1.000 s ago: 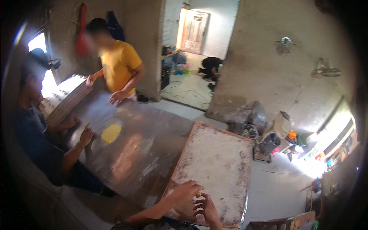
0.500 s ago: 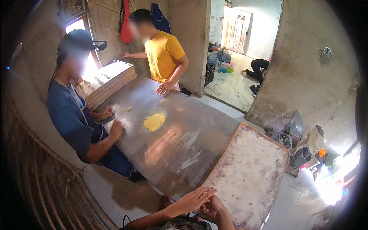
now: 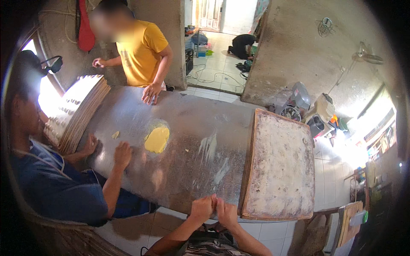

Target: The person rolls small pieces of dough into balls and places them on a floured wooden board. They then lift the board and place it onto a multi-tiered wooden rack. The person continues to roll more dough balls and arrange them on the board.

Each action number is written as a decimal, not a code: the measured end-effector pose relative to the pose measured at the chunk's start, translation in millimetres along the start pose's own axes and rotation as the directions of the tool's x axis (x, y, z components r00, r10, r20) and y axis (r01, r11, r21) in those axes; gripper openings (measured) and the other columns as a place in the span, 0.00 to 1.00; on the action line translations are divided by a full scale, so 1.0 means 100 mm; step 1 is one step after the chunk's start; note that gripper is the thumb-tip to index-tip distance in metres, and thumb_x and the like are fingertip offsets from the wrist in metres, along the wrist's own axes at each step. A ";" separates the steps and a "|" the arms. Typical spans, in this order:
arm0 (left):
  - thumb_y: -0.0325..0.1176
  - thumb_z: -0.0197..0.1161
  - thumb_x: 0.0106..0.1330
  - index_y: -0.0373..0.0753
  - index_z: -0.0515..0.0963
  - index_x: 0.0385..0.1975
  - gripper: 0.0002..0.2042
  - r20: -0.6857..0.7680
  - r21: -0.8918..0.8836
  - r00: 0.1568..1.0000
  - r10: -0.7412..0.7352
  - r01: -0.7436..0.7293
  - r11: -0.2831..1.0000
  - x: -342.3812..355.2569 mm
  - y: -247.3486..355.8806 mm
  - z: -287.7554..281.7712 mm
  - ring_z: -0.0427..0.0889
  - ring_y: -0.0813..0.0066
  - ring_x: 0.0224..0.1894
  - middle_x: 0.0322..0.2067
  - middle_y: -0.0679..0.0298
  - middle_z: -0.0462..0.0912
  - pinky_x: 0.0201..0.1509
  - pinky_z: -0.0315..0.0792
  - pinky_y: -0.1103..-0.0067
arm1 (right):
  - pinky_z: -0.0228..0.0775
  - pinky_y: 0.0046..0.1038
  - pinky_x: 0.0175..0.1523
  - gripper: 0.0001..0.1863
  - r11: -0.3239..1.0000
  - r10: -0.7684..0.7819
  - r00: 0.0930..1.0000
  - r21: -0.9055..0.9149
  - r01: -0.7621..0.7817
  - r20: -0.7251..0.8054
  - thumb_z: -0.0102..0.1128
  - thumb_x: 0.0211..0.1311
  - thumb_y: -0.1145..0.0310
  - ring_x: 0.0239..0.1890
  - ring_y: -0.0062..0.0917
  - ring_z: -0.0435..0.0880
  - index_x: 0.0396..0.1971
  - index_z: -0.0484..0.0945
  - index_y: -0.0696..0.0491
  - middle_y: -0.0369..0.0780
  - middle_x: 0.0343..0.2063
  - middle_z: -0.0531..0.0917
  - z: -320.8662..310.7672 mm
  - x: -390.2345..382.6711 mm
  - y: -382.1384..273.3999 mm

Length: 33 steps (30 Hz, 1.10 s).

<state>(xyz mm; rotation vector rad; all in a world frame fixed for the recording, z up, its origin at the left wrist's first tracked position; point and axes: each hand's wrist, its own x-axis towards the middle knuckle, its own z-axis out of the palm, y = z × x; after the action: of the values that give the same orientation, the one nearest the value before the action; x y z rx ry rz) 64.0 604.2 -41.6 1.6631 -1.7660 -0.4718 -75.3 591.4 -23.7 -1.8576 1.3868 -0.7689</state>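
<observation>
My left hand (image 3: 204,208) and my right hand (image 3: 225,211) meet at the metal table's near edge (image 3: 192,192), closed against each other; whatever is between their fingers is hidden. Just right of them lies a floured, stained board (image 3: 277,162) with a brown rim. A soft yellow patch (image 3: 156,140) spreads on the metal surface, with a small yellow piece (image 3: 115,135) to its left.
A co-worker in blue (image 3: 60,183) has both hands near the table at left. Another in yellow (image 3: 143,55) stands behind it. A stack of boards bearing small pieces (image 3: 85,106) sits at left. Buckets (image 3: 316,126) line the right wall; someone crouches beyond the doorway (image 3: 241,45).
My fingers, spread over the floured board earlier, have closed together, and my hands now sit left of it. The yellow-shirted co-worker's hand has lifted off the stack. My view has shifted.
</observation>
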 end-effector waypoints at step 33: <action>0.45 0.57 0.77 0.38 0.73 0.37 0.15 0.026 -0.219 0.990 0.135 -0.126 0.967 0.41 -0.38 -0.67 0.84 0.50 0.28 0.25 0.55 0.82 0.30 0.76 0.64 | 0.74 0.42 0.48 0.22 0.802 0.499 0.762 0.114 -0.587 0.412 0.45 0.81 0.56 0.44 0.54 0.84 0.50 0.80 0.59 0.50 0.34 0.85 0.38 0.47 -0.07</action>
<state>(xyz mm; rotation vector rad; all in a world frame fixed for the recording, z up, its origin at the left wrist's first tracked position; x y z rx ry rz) 137.6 570.7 -9.7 1.3857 -1.7711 -0.6178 -29.2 553.8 -37.6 -1.2199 1.4137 -0.2500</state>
